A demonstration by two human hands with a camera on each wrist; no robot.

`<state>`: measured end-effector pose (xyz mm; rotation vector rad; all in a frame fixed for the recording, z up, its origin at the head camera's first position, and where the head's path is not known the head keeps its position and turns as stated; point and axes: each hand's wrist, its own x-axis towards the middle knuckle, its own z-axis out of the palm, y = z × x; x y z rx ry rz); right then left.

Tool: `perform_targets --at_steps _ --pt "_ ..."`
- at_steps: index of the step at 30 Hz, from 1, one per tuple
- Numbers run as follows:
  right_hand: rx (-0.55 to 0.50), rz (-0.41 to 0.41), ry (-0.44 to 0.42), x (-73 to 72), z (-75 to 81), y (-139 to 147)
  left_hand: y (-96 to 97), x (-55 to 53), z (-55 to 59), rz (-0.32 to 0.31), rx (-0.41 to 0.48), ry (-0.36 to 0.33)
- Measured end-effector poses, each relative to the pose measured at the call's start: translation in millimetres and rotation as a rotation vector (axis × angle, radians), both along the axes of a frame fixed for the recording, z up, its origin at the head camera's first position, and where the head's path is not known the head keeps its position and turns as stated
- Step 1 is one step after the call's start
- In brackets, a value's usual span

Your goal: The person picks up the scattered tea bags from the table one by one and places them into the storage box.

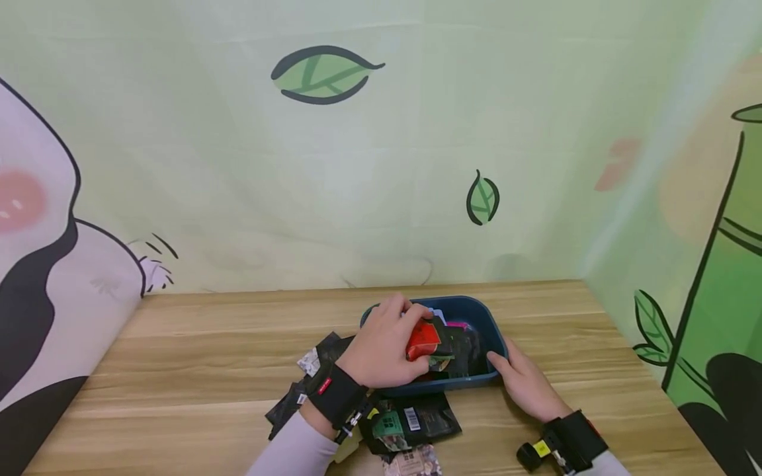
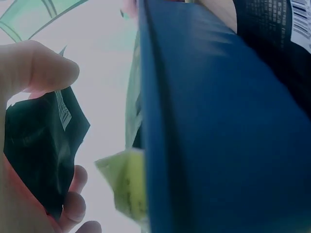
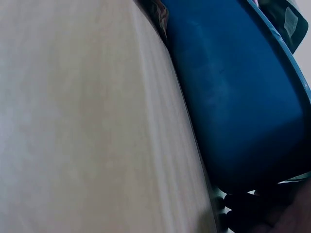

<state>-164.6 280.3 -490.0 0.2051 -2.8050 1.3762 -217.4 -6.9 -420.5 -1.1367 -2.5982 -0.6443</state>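
A blue plastic bin (image 1: 491,330) stands on the table with several small packets inside. My left hand (image 1: 381,344) is over its left part and grips a black and red packet (image 1: 424,338) between thumb and fingers. In the left wrist view that packet (image 2: 43,141) shows its dark side, with a barcode label near the thumb. My right hand (image 1: 526,380) holds the bin's right end, its thumb at the rim and its fingers along the outside wall. In the right wrist view those fingers are dark at the lower corner of the bin (image 3: 233,97).
In front of the bin lies a black and green packet (image 1: 411,423) with a barcode. A patterned packet (image 1: 413,461) sits nearer the front. More dark packets (image 1: 288,406) lie to the left, partly behind my left wrist. A printed cloth wall (image 1: 417,165) rises behind the wooden table (image 1: 196,370).
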Motion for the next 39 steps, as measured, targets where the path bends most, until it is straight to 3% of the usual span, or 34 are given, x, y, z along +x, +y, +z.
perform_targets --at_steps 8,15,19,30,39 --pt "0.005 0.001 -0.006 0.6 1.1 -1.2 2.3 -3.2 -6.1 0.002 -0.018 -0.007" --pt "0.001 0.005 -0.002 1.7 1.9 -2.3 -3.6 -0.2 -5.1 0.040 -0.086 -0.123" --pt "-0.006 0.013 -0.002 1.5 0.4 -1.9 -8.9 0.8 -2.9 0.038 -0.096 -0.132" --pt "0.008 0.013 -0.001 1.1 1.5 -1.5 -36.9 -0.3 2.7 0.062 -0.074 -0.190" --pt "0.009 0.011 -0.006 1.7 1.7 -0.7 -71.3 5.4 1.1 0.057 -0.046 -0.166"
